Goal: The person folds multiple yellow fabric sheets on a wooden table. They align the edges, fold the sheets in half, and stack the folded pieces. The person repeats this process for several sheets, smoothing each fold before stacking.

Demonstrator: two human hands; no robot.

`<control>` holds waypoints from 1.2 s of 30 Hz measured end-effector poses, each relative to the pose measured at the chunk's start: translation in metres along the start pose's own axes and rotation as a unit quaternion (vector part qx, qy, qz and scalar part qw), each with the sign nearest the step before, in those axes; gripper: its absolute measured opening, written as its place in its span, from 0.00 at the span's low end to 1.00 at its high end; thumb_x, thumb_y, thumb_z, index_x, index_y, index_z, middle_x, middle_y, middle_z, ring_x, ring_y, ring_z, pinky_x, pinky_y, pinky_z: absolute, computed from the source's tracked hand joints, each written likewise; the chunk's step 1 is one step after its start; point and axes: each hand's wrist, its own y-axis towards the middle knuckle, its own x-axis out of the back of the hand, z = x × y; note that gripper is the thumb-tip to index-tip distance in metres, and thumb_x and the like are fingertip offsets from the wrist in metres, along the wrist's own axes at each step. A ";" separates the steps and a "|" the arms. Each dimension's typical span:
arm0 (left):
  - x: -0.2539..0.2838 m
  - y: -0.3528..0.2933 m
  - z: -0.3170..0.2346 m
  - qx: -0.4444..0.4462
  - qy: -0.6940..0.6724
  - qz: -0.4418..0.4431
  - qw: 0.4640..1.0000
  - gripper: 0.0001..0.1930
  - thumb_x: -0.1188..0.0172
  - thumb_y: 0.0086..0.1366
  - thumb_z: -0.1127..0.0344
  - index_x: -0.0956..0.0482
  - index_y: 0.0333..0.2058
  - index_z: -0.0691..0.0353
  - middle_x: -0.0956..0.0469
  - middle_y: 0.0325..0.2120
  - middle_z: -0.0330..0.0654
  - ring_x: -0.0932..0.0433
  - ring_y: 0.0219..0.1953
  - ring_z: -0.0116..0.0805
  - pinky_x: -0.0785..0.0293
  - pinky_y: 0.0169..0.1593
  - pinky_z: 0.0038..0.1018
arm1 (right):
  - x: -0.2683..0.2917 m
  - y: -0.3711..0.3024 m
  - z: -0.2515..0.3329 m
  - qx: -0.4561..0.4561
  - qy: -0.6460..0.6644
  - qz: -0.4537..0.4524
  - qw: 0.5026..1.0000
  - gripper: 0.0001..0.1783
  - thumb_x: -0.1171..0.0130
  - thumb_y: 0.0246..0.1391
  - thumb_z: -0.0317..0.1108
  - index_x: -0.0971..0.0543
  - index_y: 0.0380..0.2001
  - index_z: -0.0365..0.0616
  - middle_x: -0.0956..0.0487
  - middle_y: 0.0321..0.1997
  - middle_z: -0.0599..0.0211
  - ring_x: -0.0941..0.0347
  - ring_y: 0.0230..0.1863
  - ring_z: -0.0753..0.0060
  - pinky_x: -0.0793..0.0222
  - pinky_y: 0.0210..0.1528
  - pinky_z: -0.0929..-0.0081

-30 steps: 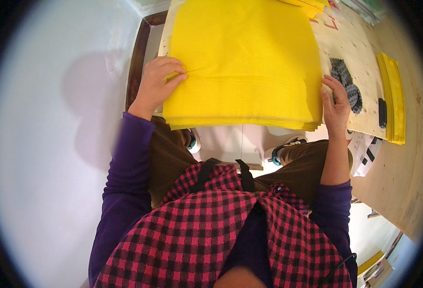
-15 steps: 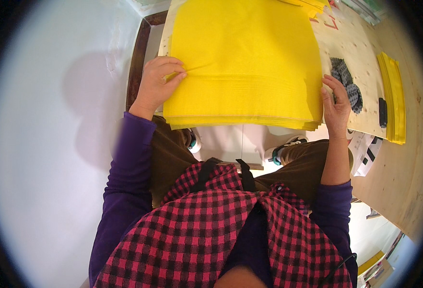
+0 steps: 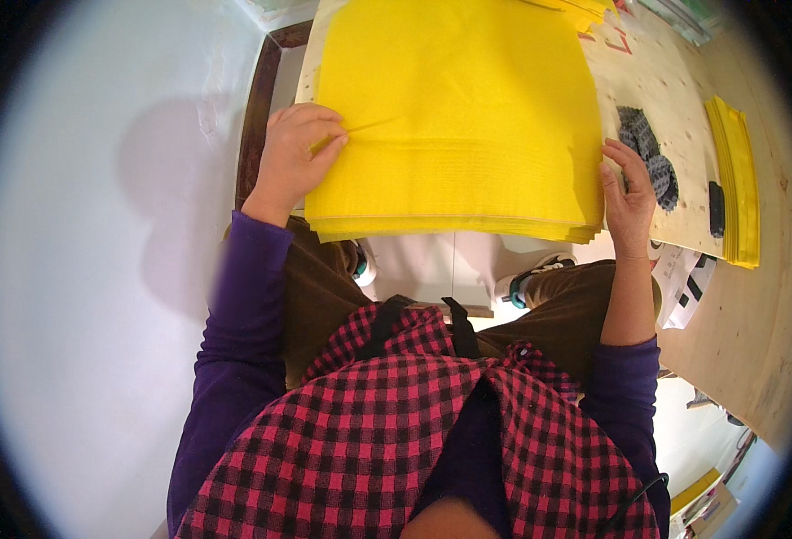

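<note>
A stack of thin yellow mesh sheets lies in front of me, its near edges hanging slightly past the table edge. With thumb and fingers closed, my left hand pinches the left edge of the top sheet, where a small crease runs inward. My right hand is at the stack's right edge, fingertips close to or touching it. Its thumb and fingers are apart, with nothing seen between them.
Dark grey patterned cloth lies on the wooden table right of the stack. Beyond it are a small black object and a folded yellow bundle. A pale wall stands close on my left.
</note>
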 end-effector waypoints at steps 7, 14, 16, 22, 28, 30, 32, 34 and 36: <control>0.000 -0.001 -0.001 -0.015 -0.009 -0.017 1.000 0.04 0.36 0.52 0.70 0.19 0.28 0.59 0.20 0.35 0.38 0.25 0.44 0.38 0.37 0.53 0.34 | 0.001 -0.001 0.000 -0.015 -0.006 0.003 1.000 0.11 0.40 0.54 0.27 0.20 0.42 0.43 0.23 0.51 0.60 0.28 0.55 0.62 0.35 0.58 0.68; 0.003 0.001 -0.004 -0.034 0.018 -0.015 0.999 0.03 0.36 0.51 0.70 0.19 0.27 0.58 0.20 0.34 0.38 0.24 0.43 0.38 0.36 0.52 0.35 | 0.001 0.000 0.001 -0.012 -0.001 0.005 1.000 0.11 0.40 0.55 0.28 0.20 0.42 0.43 0.23 0.51 0.60 0.28 0.55 0.62 0.35 0.58 0.67; 0.006 0.002 -0.006 -0.048 0.046 -0.008 0.998 0.04 0.36 0.51 0.70 0.20 0.27 0.58 0.21 0.34 0.38 0.24 0.42 0.38 0.36 0.52 0.34 | 0.001 0.000 0.001 -0.016 -0.007 0.006 1.000 0.11 0.40 0.55 0.28 0.20 0.42 0.43 0.23 0.51 0.60 0.28 0.55 0.62 0.35 0.58 0.67; 0.008 0.005 -0.010 -0.070 0.049 0.001 0.996 0.04 0.37 0.52 0.71 0.21 0.29 0.59 0.21 0.33 0.38 0.25 0.41 0.38 0.36 0.52 0.34 | 0.000 0.000 0.002 -0.019 -0.007 0.005 1.000 0.11 0.40 0.55 0.28 0.20 0.42 0.43 0.23 0.51 0.60 0.29 0.55 0.61 0.35 0.59 0.66; 0.009 0.003 -0.011 -0.072 0.047 -0.007 0.996 0.04 0.37 0.53 0.71 0.21 0.29 0.59 0.21 0.32 0.38 0.25 0.41 0.37 0.36 0.52 0.34 | 0.000 0.000 0.003 -0.027 -0.013 0.011 0.999 0.11 0.41 0.55 0.28 0.20 0.42 0.42 0.23 0.51 0.60 0.29 0.56 0.61 0.35 0.59 0.67; 0.009 0.002 -0.011 -0.073 0.044 -0.003 0.996 0.04 0.37 0.53 0.71 0.21 0.29 0.59 0.21 0.33 0.38 0.25 0.41 0.38 0.36 0.52 0.34 | 0.000 0.000 0.003 -0.017 -0.010 0.011 1.000 0.11 0.41 0.54 0.28 0.20 0.42 0.42 0.23 0.51 0.60 0.29 0.55 0.61 0.35 0.58 0.67; 0.009 0.002 -0.011 -0.072 0.039 -0.001 0.997 0.04 0.38 0.54 0.71 0.21 0.30 0.59 0.21 0.33 0.38 0.25 0.41 0.38 0.36 0.52 0.34 | 0.000 0.001 0.002 -0.012 -0.008 0.010 1.000 0.11 0.41 0.54 0.27 0.20 0.42 0.42 0.22 0.51 0.60 0.28 0.55 0.61 0.35 0.58 0.67; 0.010 0.001 -0.010 -0.071 0.031 -0.001 0.997 0.04 0.38 0.54 0.71 0.21 0.30 0.59 0.21 0.33 0.38 0.25 0.41 0.38 0.36 0.52 0.35 | 0.000 0.000 0.002 -0.010 -0.009 0.008 1.000 0.11 0.41 0.53 0.26 0.20 0.42 0.41 0.22 0.51 0.60 0.28 0.55 0.60 0.35 0.58 0.67; 0.010 0.000 -0.009 -0.073 0.034 0.000 0.997 0.04 0.38 0.54 0.71 0.21 0.30 0.59 0.21 0.33 0.38 0.25 0.42 0.39 0.36 0.52 0.35 | 0.000 0.001 0.000 0.001 -0.006 0.005 1.000 0.11 0.40 0.53 0.26 0.20 0.41 0.41 0.22 0.50 0.60 0.28 0.54 0.60 0.35 0.57 0.68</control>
